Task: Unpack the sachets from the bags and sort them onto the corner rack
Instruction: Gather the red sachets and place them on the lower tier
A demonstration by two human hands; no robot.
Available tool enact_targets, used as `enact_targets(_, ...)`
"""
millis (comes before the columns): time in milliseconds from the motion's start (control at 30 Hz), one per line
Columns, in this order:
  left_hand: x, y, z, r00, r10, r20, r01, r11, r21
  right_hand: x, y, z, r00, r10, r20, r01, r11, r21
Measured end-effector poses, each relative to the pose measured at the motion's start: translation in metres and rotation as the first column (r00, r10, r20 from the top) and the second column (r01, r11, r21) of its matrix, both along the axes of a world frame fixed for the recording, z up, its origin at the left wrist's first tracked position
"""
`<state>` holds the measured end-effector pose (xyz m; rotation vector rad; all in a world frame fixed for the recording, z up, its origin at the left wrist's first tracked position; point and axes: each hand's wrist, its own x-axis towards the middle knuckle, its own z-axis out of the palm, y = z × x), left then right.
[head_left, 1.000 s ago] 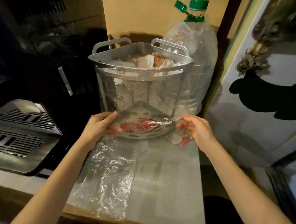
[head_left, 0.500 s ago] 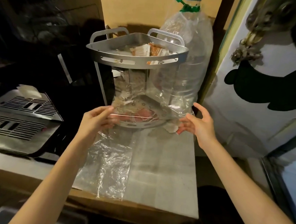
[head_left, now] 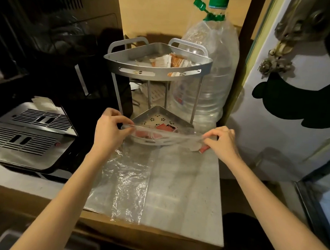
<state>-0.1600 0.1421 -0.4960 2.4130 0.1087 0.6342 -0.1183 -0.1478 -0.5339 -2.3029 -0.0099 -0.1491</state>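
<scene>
We pinch a thin clear plastic bag [head_left: 165,137] taut between left hand [head_left: 111,129] and right hand [head_left: 222,141], both grips closed on it, before the silver two-tier corner rack [head_left: 156,68] at the grey worktop's [head_left: 186,191] far edge; we should fold it flat, clear of the red sachets [head_left: 163,127] on the lower tier

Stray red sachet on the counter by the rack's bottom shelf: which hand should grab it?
Right. The right hand is directly beside the red sachet, almost touching it. The left hand is across the rack, pinching the other end of the clear bag.
</scene>
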Motion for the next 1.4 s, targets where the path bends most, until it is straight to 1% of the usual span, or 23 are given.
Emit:
enact_targets(33,0.001,0.000,0.002,0.999,-0.035,0.002,0.035,0.999,0.005,0.000,0.002,0.001,1.000,0.010,0.014,-0.008,0.988,-0.157)
enact_targets(67,0.001,0.000,0.003,0.997,-0.081,-0.007,0.081,0.997,0.013,0.001,0.004,0.002,0.999,0.041,0.001,-0.040,0.964,-0.261)
enact_targets(100,0.002,-0.001,0.006,0.992,-0.128,-0.020,0.128,0.992,0.015,0.000,0.007,0.006,0.996,0.087,-0.020,-0.089,0.945,-0.315)
enact_targets(133,0.002,-0.002,0.009,0.984,-0.174,-0.035,0.174,0.985,0.007,-0.001,0.011,0.010,0.989,0.147,-0.037,-0.150,0.933,-0.327)
enact_targets(167,0.003,-0.004,0.012,0.976,-0.214,-0.047,0.214,0.977,-0.004,-0.002,0.016,0.015,0.975,0.214,-0.055,-0.221,0.929,-0.298)
enact_targets(267,0.003,-0.010,0.022,0.947,-0.313,-0.069,0.311,0.950,-0.034,-0.005,0.034,0.026,0.913,0.394,-0.106,-0.404,0.909,-0.101)
enact_targets(300,0.003,-0.012,0.025,0.936,-0.345,-0.072,0.341,0.938,-0.059,-0.006,0.040,0.029,0.897,0.429,-0.104,-0.437,0.896,-0.083)
enact_targets(400,0.003,-0.012,0.033,0.924,-0.381,-0.017,0.375,0.916,-0.141,-0.003,0.050,0.033,0.892,0.449,-0.061,-0.453,0.885,-0.105)
enact_targets(467,0.006,-0.005,0.033,0.943,-0.330,0.042,0.330,0.918,-0.218,-0.002,0.051,0.041,0.894,0.447,-0.011,-0.447,0.894,-0.015)
enact_targets(500,0.008,-0.001,0.031,0.956,-0.285,0.063,0.290,0.904,-0.313,-0.001,0.050,0.045,0.901,0.434,0.006,-0.433,0.899,0.058)
enact_targets(533,0.009,0.004,0.029,0.971,-0.229,0.071,0.236,0.863,-0.447,0.000,0.048,0.049,0.908,0.419,0.019,-0.417,0.899,0.136)
enact_targets(567,0.009,0.009,0.025,0.983,-0.170,0.064,0.175,0.792,-0.585,0.001,0.046,0.053,0.913,0.408,0.028,-0.403,0.886,0.228)
enact_targets(633,0.009,0.014,0.019,0.990,-0.139,-0.010,0.077,0.604,-0.794,0.004,0.043,0.056,0.922,0.387,0.019,-0.357,0.830,0.429)
enact_targets(667,0.008,0.016,0.012,0.982,-0.178,-0.059,0.046,0.534,-0.844,0.005,0.043,0.054,0.929,0.370,0.008,-0.324,0.801,0.503)
enact_targets(700,0.008,0.014,0.005,0.966,-0.241,-0.095,0.037,0.490,-0.871,0.006,0.043,0.052,0.936,0.352,-0.006,-0.288,0.776,0.562)
enact_targets(733,0.005,0.010,-0.003,0.939,-0.313,-0.142,0.027,0.478,-0.878,0.007,0.043,0.049,0.943,0.331,-0.024,-0.251,0.759,0.601)
enact_targets(867,-0.002,0.006,-0.037,0.743,-0.614,-0.266,0.072,0.470,-0.880,0.009,0.050,0.023,0.949,0.285,-0.137,-0.119,0.722,0.682)
enact_targets(933,-0.002,0.010,-0.047,0.707,-0.634,-0.312,0.083,0.513,-0.854,0.009,0.054,0.006,0.943,0.266,-0.198,-0.049,0.703,0.709)
enact_targets(1033,-0.006,0.013,-0.052,0.763,-0.528,-0.374,0.044,0.619,-0.784,0.010,0.059,-0.014,0.929,0.247,-0.276,0.038,0.678,0.734)
enact_targets(1100,-0.009,0.015,-0.052,0.811,-0.433,-0.393,-0.014,0.657,-0.754,0.009,0.063,-0.029,0.902,0.265,-0.340,0.058,0.708,0.704)
enact_targets(1167,-0.010,0.019,-0.056,0.837,-0.328,-0.437,-0.084,0.713,-0.696,0.008,0.068,-0.043,0.873,0.269,-0.407,0.062,0.766,0.640)
enact_targets(1300,-0.011,0.027,-0.072,0.819,-0.129,-0.558,-0.243,0.804,-0.542,0.005,0.083,-0.059,0.827,0.241,-0.507,0.108,0.817,0.566)
enact_targets(1400,-0.012,0.031,-0.084,0.819,-0.028,-0.574,-0.249,0.883,-0.398,0.003,0.095,-0.070,0.782,0.260,-0.567,0.056,0.876,0.479)
